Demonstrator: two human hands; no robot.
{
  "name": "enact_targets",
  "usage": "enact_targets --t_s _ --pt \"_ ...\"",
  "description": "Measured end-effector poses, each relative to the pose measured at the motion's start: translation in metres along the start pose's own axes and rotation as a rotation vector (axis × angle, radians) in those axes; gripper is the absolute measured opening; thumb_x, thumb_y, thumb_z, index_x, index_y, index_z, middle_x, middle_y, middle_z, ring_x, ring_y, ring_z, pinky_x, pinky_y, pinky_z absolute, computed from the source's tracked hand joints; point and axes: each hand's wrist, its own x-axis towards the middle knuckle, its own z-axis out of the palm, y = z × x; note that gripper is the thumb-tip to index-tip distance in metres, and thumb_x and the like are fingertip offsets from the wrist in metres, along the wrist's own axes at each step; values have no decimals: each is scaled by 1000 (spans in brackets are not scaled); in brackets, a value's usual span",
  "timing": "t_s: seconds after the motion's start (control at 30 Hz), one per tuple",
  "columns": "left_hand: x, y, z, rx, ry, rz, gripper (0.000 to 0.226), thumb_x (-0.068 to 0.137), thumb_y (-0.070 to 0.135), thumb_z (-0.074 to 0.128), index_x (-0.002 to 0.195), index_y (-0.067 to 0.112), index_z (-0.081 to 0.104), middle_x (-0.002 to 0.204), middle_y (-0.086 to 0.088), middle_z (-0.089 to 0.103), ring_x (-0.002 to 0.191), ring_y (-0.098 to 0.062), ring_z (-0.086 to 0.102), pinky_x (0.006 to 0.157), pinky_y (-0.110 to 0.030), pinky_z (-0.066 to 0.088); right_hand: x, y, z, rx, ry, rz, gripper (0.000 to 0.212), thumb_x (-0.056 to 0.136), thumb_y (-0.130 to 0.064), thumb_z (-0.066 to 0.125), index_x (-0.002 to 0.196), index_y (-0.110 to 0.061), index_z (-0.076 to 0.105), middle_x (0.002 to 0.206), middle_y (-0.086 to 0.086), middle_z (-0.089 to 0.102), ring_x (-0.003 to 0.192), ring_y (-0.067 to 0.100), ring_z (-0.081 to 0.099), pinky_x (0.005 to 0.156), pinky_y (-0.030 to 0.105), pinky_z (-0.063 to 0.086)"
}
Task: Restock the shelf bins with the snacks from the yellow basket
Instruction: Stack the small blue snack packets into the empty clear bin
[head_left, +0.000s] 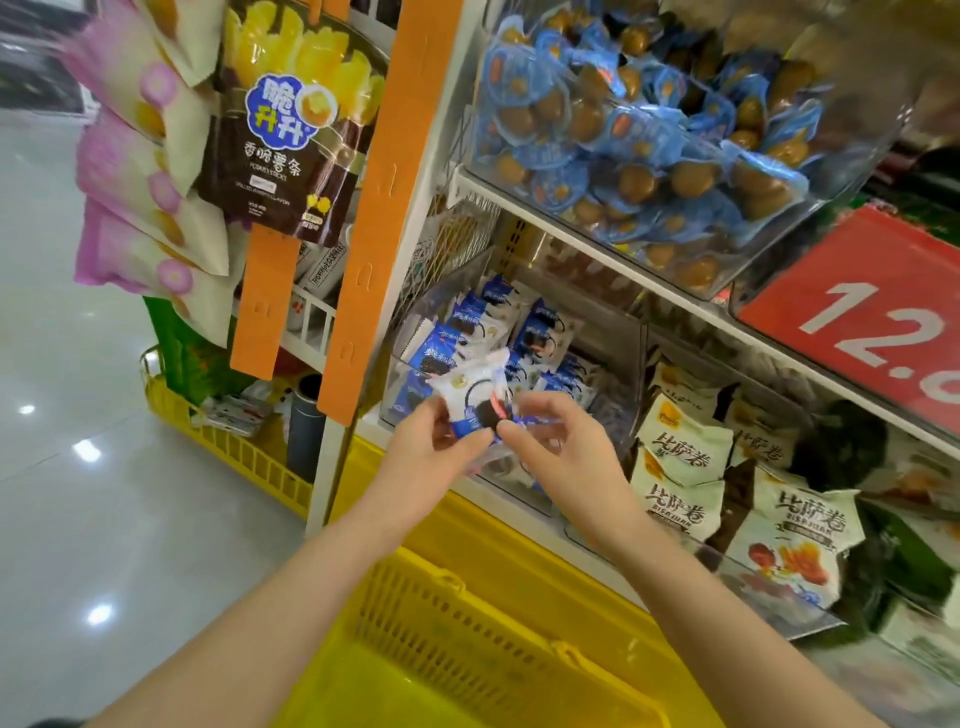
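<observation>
Glossy grey floor (78, 493) runs along a white shelf unit (434, 156) hung with orange display strips (374, 208). On the lower shelf stands a clear bin (621, 395) partly filled with blue-and-white cookie packets (467, 322); their print is too blurred to read. Just in front of that bin, the left hand (426, 457) and right hand (566, 457) are drawn close together, both pinching the lower edge of one more blue-and-white snack packet (475, 395), which is held upright at the bin's front wall. Below the bin, under both forearms, sits the yellow basket (467, 623); what shows of its inside is bare mesh. Right of the bin lie pale packets (680, 447) printed 比萨卷, one also reading BISAJUAN. Above the bin, a second clear bin (852, 156) holds brown snacks in blue wrappers (623, 140), and above and right of it a red sign (857, 312) shows a white "12.". Up and left of the bin hangs a brown bag (291, 135) marked 脆升升 and 香脆薯条, with pink-and-cream packets (135, 171) farther left.
</observation>
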Motion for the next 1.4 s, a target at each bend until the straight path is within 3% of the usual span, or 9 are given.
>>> enact_targets --t_s 0.13,0.33,0.5,0.6,0.7,0.8,0.87,0.93,1.4 --pt "2 5 -11 469 -78 88 35 86 18 63 118 25 51 97 12 57 89 -3 56 75 -18 48 3 -3 -19 -328 2 -349 66 79 -33 70 136 -29 38 117 -20 42 107 -7 43 91 6 35" --pt "11 12 -16 697 -270 181 41 86 20 63 123 32 48 112 8 59 96 -3 56 83 -23 49 12 -2 -24 -396 -148 -372 39 72 -31 76 108 -26 62 87 -29 55 82 -12 53 78 3 40" --pt "40 27 -24 659 -189 269 31 87 30 60 112 40 44 91 20 52 75 -4 58 58 -12 43 35 6 -36 -237 -93 -215 22 75 -35 72 89 -24 60 79 -8 63 67 6 59 61 21 48" --pt "57 25 -25 746 -109 356 29 94 28 48 123 29 44 96 16 56 84 -3 55 72 -19 45 65 17 -42 -134 135 -45 17 79 -31 72 84 -33 56 81 -16 63 74 0 61 62 17 47" --pt "66 4 -28 1033 -111 453 30 98 32 37 126 24 44 104 11 52 97 -10 52 86 -25 35 103 32 -42 -163 405 34 22 80 -34 71 70 -24 54 68 -11 56 60 2 51 53 18 35" --pt "68 -22 -33 1303 -150 560 35 101 33 26 128 24 44 124 6 51 117 -15 44 105 -31 24 143 43 -30 -81 538 190 39 80 -31 72 105 -4 61 103 9 64 91 22 62 80 31 47" --pt "68 -27 -35 1298 -149 582 35 101 30 24 124 23 49 123 4 53 114 -17 45 105 -32 25 165 53 -20 -102 531 322 69 81 -34 71 132 3 43 134 17 50 123 32 48 102 36 38" --pt "69 -26 -36 1243 -137 596 34 100 28 26 117 20 55 116 3 58 107 -18 49 100 -31 26 183 64 -14 -187 488 424 78 84 -38 67 140 1 31 144 16 39 132 31 38 106 33 32" --pt "73 -27 -39 1123 -110 590 46 95 33 20 108 21 62 106 7 63 100 -12 50 95 -25 23 201 82 9 -168 325 488 54 88 -30 63 128 3 47 121 20 56 109 32 56 92 41 46"
